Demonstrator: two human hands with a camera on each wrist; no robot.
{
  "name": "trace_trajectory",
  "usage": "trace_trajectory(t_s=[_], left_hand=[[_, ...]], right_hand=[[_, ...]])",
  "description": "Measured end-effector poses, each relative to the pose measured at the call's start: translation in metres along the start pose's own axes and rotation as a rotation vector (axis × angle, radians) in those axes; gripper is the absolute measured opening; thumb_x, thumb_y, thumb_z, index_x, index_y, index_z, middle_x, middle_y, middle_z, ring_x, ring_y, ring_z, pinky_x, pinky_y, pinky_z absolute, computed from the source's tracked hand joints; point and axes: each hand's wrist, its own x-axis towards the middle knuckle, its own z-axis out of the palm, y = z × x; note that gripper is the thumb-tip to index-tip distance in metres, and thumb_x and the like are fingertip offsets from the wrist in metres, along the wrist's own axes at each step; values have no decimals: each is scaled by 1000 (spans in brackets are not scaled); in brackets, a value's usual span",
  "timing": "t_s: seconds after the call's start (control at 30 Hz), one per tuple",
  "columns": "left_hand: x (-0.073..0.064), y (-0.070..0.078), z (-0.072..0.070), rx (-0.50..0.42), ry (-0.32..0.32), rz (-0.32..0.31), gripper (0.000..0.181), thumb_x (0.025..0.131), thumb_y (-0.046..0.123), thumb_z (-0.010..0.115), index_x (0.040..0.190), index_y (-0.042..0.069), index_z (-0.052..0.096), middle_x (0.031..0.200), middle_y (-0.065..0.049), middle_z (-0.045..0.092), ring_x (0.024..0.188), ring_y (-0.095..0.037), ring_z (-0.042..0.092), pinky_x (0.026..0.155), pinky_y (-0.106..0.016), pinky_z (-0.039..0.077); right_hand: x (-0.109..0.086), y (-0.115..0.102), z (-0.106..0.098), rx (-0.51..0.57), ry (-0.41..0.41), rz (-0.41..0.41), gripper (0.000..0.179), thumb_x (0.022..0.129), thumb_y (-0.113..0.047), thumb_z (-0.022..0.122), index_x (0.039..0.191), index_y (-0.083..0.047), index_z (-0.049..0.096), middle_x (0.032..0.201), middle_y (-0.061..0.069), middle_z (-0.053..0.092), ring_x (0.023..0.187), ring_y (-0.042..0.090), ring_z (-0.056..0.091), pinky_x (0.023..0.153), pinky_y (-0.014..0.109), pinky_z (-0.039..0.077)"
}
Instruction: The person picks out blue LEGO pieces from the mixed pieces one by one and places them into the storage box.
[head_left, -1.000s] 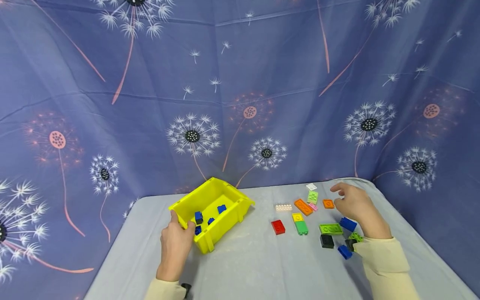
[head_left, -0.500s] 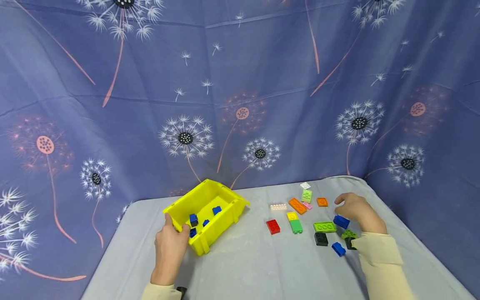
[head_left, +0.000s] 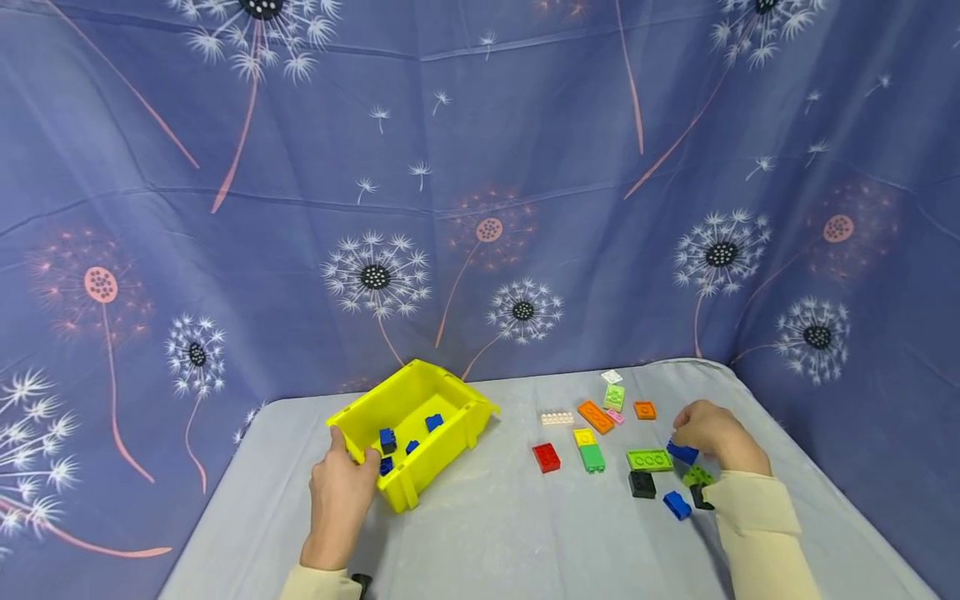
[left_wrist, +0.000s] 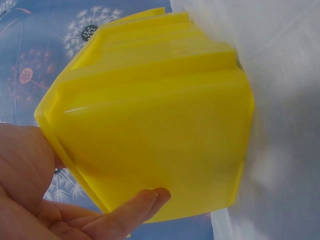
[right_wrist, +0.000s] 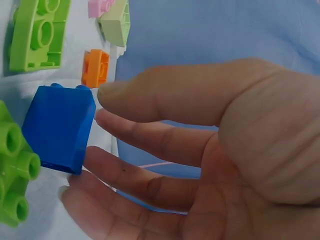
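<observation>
At the left, my left hand [head_left: 341, 487] holds the near end of a yellow plastic bin [head_left: 450, 454] by its rim. In the left wrist view, the thumb sits behind the rim and the fingers [left_wrist: 125, 212] lie along the outer end wall. Several blue bricks [head_left: 433, 422] lie inside the bin. On the right side of the table, my right hand [head_left: 716, 433] is at a blue brick [right_wrist: 60, 127]. Its thumb and fingertips come right up to the brick's edge in the right wrist view, with the fingers loosely bent and the palm holding nothing.
Around the right hand lie a green plate brick [head_left: 649, 460], a black brick [head_left: 642, 484], another blue brick [head_left: 677, 505] and a green studded piece [head_left: 697, 476]. Farther left are orange [head_left: 596, 417], red [head_left: 547, 457] and yellow-green pieces. A patterned cloth [head_left: 480, 208] hangs behind the table.
My right hand has come down and closer to the blue brick, its fingers drawing nearer to it. The left hand stays on the bin's end. The head view has shifted slightly.
</observation>
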Motion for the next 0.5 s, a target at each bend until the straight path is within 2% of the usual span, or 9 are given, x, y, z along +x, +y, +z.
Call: trace_trajectory(t_s=[0.2,0.4,0.5], left_hand=[[0,0,1,-1,7,3,85,97,26,59,161,-10,15,56,-4,49,39,-17,43,40,-31,41],[0,-1,0,3,6,9,85,97,26,58,161,-10,15,56,-4,48,39,-17,43,41,-30,41],[0,-1,0,3,6,9,85,97,26,58,161,-10,15,56,-4,48,40,-17,43,41,-31,41]], right_hand=[[-1,2,7,42,-17,2,7,79,-3,69,86,-2,68,83,10,57,75,26,56,59,36,50],[1,4,12,58,-18,-1,8,80,-3,70,87,-1,67,86,11,59,79,28,60,62,39,54],[2,3,12,44,-12,-3,7,77,-2,70,84,-2,68,85,11,60,77,27,59,60,37,52]])
